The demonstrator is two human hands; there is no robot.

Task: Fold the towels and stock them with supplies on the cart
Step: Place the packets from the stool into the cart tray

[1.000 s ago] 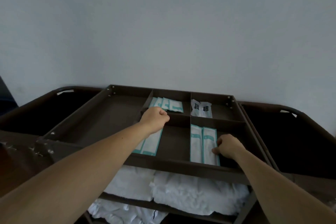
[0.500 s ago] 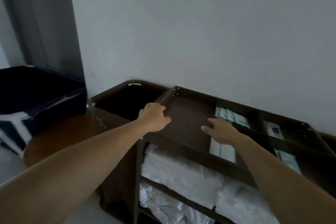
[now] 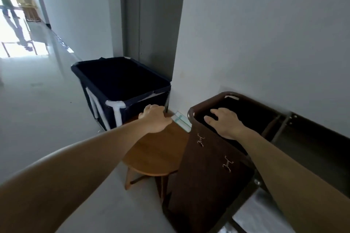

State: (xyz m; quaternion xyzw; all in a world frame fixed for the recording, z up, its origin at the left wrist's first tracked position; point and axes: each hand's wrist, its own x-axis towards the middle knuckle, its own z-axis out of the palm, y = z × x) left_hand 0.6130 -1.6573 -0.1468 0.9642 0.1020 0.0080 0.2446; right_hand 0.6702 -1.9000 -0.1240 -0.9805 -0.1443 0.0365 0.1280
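left hand (image 3: 154, 121) moved to packets (image 3: 182, 121) on stool (image 3: 157, 154), curled; right hand (image 3: 225, 124) spread over bag (image 3: 206, 168)

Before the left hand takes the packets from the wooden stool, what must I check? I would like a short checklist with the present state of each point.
1. The packets lie in plain view at the far edge of the stool: ok.
2. The left hand is right beside the packets: ok.
3. The left hand has a grip on a packet: cannot tell, as its fingertips are hidden.
4. The right hand is free, with fingers spread above the opening of the brown bag: ok.
5. How many packets lie there: cannot tell, as they are too blurred to count.
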